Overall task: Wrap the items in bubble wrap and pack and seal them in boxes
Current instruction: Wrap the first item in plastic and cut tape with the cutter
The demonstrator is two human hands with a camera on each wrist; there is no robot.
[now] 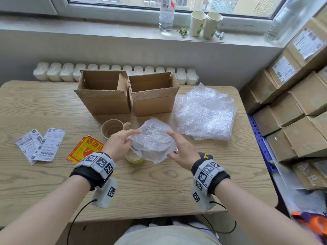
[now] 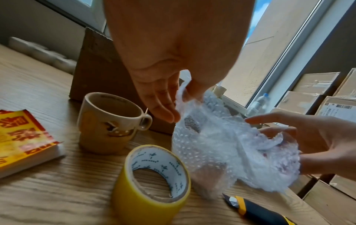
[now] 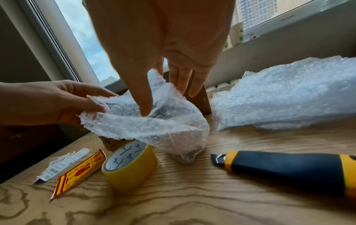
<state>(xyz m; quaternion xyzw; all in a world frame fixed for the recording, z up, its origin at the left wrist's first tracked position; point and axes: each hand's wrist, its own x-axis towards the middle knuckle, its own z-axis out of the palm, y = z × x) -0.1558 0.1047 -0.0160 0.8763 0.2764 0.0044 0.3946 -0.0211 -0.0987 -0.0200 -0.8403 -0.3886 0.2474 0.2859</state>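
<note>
From the head view, I hold a bubble-wrapped bundle (image 1: 153,140) upright between my hands near the surface's (image 1: 159,188) front edge, boxes (image 1: 127,92) straight beyond. Left wrist view: my left hand (image 2: 163,94) pinches the wrap's upper edge. Right wrist view: my right hand (image 3: 154,76) pinches the opposite flap, equally near.

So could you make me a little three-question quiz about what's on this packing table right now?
1. True or false: the mug standing on the table is already wrapped.
2. What are the left hand and right hand both working on? A) the yellow tape roll B) a bubble-wrap bundle C) the utility knife
3. Fill in: the two cardboard boxes stand with their tops ____.

Key: 1 false; 2 B; 3 open.
</note>
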